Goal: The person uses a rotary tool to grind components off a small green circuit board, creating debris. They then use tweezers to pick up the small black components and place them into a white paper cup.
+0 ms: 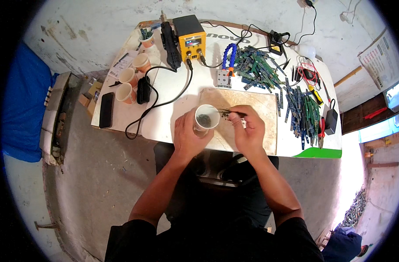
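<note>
My left hand [187,135] is wrapped round a white paper cup [213,123], tilted so that its mouth faces up at me. Small dark bits [203,119] lie at the bottom of the cup. To the right of it, my right hand [250,131] pinches a slim dark tool that looks like tweezers [238,113], pointing left toward the cup's rim. Under its tip, a few tiny dark pieces [224,116] are scattered on a worn tan board [265,139]. My right fingers partly cover the tool.
A yellow soldering station [192,39] and black hot-air handle [170,46] stand at the back. Right lie heaps of circuit-board strips [257,67] and red-handled pliers [321,127]. Left are paper cups [125,94], a phone [106,110] and a looping black cable [155,98]. Another person [342,244] is lower right.
</note>
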`<state>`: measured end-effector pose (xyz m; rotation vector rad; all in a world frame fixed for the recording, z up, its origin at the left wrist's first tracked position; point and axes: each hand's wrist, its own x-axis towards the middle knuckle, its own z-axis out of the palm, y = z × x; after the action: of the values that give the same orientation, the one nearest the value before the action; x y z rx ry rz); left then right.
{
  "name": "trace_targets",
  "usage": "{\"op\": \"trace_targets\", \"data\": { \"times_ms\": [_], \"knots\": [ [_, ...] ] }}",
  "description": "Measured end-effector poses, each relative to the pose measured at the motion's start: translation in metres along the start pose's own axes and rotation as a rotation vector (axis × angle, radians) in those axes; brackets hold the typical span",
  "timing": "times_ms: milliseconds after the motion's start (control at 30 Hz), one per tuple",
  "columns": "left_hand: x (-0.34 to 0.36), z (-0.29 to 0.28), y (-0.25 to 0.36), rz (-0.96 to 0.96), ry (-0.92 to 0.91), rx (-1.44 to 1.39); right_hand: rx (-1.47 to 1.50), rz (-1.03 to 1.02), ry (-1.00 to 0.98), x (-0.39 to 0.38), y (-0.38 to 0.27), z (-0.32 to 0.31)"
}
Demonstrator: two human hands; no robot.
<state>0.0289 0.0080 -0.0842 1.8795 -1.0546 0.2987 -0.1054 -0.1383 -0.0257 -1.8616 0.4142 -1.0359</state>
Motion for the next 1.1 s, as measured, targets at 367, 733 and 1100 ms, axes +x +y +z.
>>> {"op": "trace_targets", "data": {
  "times_ms": [367,733,1100],
  "knots": [
    [0.003,-0.001,0.005,-0.01,-0.003,0.014,-0.266,0.16,-0.043,-0.016,0.037,-0.014],
    [0.003,-0.002,0.006,0.005,0.006,0.023,-0.34,0.117,-0.036,-0.012,0.035,-0.015],
    [0.0,0.0,0.0,0.001,-0.012,0.01,-0.022,-0.082,0.008,-0.003,-0.021,-0.004]
  ]
}}
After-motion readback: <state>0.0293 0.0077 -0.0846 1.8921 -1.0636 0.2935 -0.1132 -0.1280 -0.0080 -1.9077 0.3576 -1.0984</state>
